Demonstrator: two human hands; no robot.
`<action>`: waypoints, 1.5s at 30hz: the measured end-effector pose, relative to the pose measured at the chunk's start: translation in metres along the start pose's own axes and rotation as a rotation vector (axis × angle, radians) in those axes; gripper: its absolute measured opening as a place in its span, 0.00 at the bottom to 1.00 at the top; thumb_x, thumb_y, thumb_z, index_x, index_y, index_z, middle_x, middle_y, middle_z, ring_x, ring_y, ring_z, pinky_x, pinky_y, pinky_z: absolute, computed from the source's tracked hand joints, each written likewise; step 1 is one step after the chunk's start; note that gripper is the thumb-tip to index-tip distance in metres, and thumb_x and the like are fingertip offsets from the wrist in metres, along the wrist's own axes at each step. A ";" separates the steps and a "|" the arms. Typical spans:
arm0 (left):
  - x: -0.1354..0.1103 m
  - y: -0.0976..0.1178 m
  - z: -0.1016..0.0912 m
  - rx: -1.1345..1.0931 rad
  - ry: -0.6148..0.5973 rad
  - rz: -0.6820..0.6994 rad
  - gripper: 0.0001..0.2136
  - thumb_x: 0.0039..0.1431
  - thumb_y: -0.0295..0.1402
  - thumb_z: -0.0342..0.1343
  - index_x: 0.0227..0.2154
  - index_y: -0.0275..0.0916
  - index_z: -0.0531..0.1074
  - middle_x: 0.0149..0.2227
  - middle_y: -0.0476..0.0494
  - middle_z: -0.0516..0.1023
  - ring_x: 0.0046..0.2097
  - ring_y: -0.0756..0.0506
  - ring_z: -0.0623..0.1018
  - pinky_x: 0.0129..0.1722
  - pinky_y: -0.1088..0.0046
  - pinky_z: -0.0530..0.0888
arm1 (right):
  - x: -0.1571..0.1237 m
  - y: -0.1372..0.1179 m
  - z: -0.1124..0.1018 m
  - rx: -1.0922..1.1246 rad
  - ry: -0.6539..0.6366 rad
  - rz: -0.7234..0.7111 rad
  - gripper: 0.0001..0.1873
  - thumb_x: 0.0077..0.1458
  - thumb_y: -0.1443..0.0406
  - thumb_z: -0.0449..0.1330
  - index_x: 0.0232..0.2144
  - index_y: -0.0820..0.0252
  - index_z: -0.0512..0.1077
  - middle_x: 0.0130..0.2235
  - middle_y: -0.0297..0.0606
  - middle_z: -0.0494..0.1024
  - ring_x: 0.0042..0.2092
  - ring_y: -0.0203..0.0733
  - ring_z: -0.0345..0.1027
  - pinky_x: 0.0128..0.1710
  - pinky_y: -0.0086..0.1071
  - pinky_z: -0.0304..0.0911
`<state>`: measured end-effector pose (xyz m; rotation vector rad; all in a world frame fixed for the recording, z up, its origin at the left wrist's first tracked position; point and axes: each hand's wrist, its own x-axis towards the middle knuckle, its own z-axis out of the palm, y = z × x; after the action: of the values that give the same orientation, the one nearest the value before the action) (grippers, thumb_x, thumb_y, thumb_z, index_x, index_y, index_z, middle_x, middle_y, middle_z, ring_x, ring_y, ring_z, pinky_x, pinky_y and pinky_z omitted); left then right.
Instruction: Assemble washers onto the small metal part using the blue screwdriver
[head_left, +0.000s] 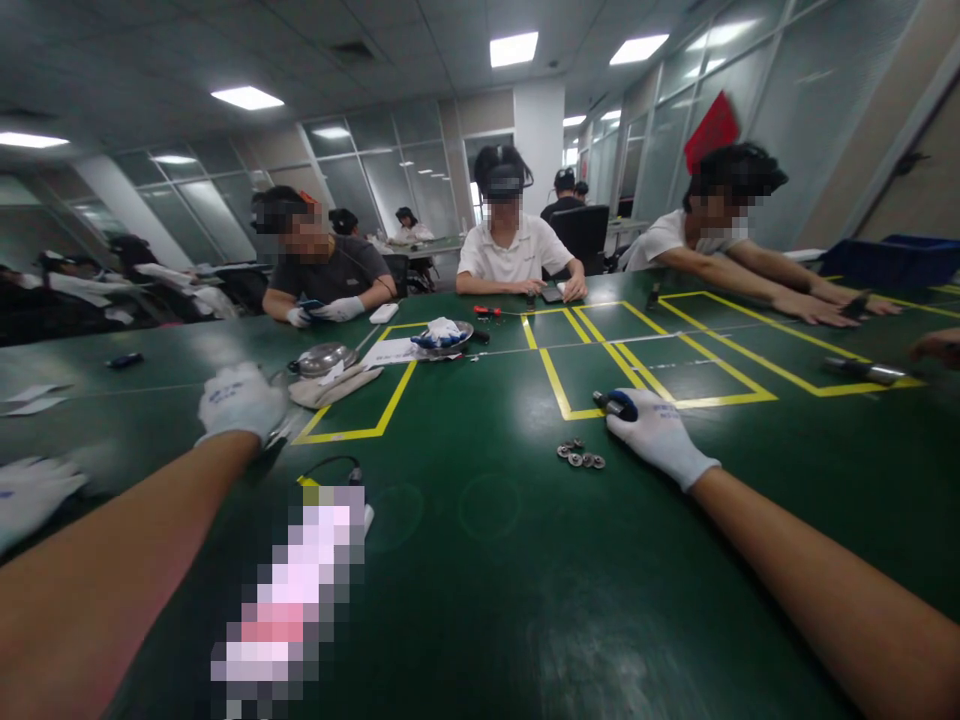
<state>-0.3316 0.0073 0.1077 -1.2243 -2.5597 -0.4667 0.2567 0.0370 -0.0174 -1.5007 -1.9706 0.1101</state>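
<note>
My left hand (241,400), in a white glove, is over the left part of the table, beside a metal bowl and a beige cloth (337,386). Its fingers look curled over a blurred silvery thing (276,436) that I cannot make out. My right hand (656,430), gloved as well, is closed around a short dark cylindrical piece (609,404) at a yellow tape line. Most of that piece is hidden by the fingers. Several small round metal discs (580,456) lie on the table just left of my right hand.
The green table (480,600) carries yellow tape outlines. A metal bowl (324,358), a plate with a white and blue bundle (444,335), a red screwdriver (489,311) and a metal cylinder (864,371) lie around. Another person's gloved hand (34,492) is at left; three people sit opposite.
</note>
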 end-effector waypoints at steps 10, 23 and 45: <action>-0.132 0.238 0.033 -0.503 -0.078 0.548 0.25 0.64 0.39 0.53 0.63 0.45 0.63 0.63 0.33 0.63 0.62 0.35 0.69 0.62 0.58 0.67 | 0.000 0.002 0.003 0.007 -0.023 -0.049 0.19 0.54 0.60 0.62 0.47 0.60 0.74 0.47 0.45 0.77 0.47 0.48 0.71 0.49 0.37 0.65; -0.224 0.263 0.073 -1.000 -0.411 0.411 0.19 0.71 0.44 0.42 0.46 0.40 0.74 0.39 0.41 0.82 0.34 0.46 0.81 0.38 0.70 0.78 | -0.002 -0.014 -0.012 0.126 -0.007 0.057 0.17 0.55 0.57 0.62 0.45 0.56 0.78 0.46 0.41 0.81 0.45 0.48 0.74 0.46 0.35 0.66; -0.229 0.266 0.088 -1.179 -0.236 0.577 0.22 0.59 0.45 0.61 0.50 0.35 0.74 0.49 0.34 0.76 0.53 0.37 0.76 0.57 0.58 0.70 | -0.019 -0.057 -0.015 0.178 -0.279 -0.225 0.13 0.62 0.62 0.57 0.43 0.57 0.80 0.49 0.43 0.79 0.50 0.47 0.72 0.54 0.38 0.63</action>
<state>0.0090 0.0387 -0.0112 -2.3431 -1.8061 -1.8775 0.2192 -0.0037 0.0108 -1.1930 -2.2693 0.4062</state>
